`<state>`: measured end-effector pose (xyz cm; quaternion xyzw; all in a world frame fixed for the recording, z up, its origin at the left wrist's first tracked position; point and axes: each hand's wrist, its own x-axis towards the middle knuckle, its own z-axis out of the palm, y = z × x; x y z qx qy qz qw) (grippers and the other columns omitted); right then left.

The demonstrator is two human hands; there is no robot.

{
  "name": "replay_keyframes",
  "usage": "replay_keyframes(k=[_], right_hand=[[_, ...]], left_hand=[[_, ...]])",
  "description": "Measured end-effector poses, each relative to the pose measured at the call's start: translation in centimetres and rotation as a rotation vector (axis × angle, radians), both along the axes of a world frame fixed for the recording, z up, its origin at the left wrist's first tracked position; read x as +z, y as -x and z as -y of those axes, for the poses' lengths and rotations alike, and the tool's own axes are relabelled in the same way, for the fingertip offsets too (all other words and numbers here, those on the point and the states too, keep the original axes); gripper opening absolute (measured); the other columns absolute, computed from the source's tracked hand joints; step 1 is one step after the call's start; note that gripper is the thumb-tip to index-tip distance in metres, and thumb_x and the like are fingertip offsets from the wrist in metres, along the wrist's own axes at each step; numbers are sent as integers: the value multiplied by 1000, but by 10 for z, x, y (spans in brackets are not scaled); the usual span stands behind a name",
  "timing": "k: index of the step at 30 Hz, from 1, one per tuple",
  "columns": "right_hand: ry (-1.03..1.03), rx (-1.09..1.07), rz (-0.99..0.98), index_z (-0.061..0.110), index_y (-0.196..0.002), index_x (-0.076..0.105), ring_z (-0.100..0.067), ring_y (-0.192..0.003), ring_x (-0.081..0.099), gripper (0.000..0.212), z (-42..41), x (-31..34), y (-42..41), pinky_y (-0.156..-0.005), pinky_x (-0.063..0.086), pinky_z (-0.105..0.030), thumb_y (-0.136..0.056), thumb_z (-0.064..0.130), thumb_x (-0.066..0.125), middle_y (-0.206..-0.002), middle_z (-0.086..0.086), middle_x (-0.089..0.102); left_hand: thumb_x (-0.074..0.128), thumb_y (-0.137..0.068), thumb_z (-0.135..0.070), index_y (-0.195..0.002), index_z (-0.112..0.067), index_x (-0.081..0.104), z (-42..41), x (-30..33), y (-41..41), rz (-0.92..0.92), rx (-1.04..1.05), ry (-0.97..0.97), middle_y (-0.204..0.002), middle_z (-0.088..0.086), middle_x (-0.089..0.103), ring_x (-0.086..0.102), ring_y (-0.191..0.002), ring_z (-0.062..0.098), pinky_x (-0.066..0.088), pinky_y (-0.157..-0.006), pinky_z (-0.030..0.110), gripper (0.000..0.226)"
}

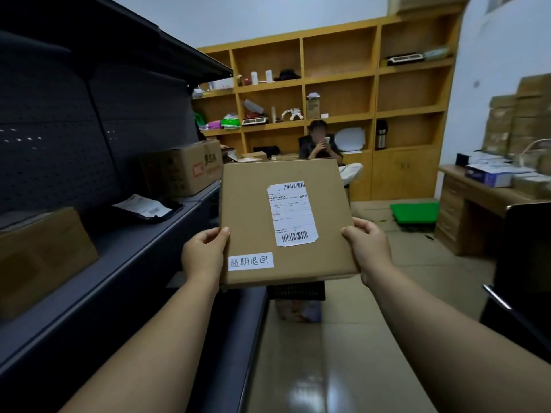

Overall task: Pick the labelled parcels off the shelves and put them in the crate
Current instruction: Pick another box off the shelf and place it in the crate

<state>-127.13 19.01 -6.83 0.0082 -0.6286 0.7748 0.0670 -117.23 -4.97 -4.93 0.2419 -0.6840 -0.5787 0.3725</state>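
Squarely aloft, labelled parcel (286,222), left hand (204,254) and right hand (369,248) each in clenched grip on its lower side edges.

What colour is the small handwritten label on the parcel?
White with dark handwriting, on the label in the head view.
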Motion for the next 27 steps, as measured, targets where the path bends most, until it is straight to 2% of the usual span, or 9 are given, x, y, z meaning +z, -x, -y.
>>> replay_keyframes(k=[7, 11, 16, 20, 27], right_hand=[[-65, -42, -8, 24, -101, 60, -11, -80, 62, 24, -26, 3, 95, -73, 50, -30, -79, 13, 62, -90, 9, 66], [-84, -39, -13, 23, -102, 60, -12, -81, 62, 25, -35, 3, 136, -74, 50, -32, -79, 14, 62, -93, 7, 66], [-79, -32, 0, 22, -106, 60, -15, -85, 63, 28, -37, 0, 172, -75, 51, -33, -80, 14, 62, -96, 6, 67], [-67, -32, 14, 23, -106, 59, -11, -82, 62, 27, -33, -4, 195, -69, 49, -30, -81, 14, 62, -94, 7, 66], [-83, -57, 11, 22, -107, 58, -6, -78, 58, 27, -22, -7, 240, -59, 44, -26, -82, 13, 61, -92, 8, 63]], left_hand=[[69, -83, -28, -83, -28, 67, -22, -3, 101, -8, -32, -39, -80, -4, 69, 67, -80, 20, 56, -80, 40, 2], [69, -82, -30, -89, -23, 71, -30, -6, 143, -16, -27, -40, -82, -4, 71, 66, -78, 17, 54, -78, 35, 10], [69, -82, -30, -92, -23, 71, -32, -11, 180, -5, -25, -56, -85, -1, 71, 67, -83, 20, 56, -81, 38, 12], [68, -83, -31, -93, -22, 71, -28, -13, 205, 11, -21, -60, -82, -6, 69, 67, -80, 18, 56, -77, 37, 14], [69, -82, -34, -91, -25, 70, -12, -22, 257, 36, -47, -46, -84, -4, 71, 68, -83, 21, 57, -80, 42, 13]])
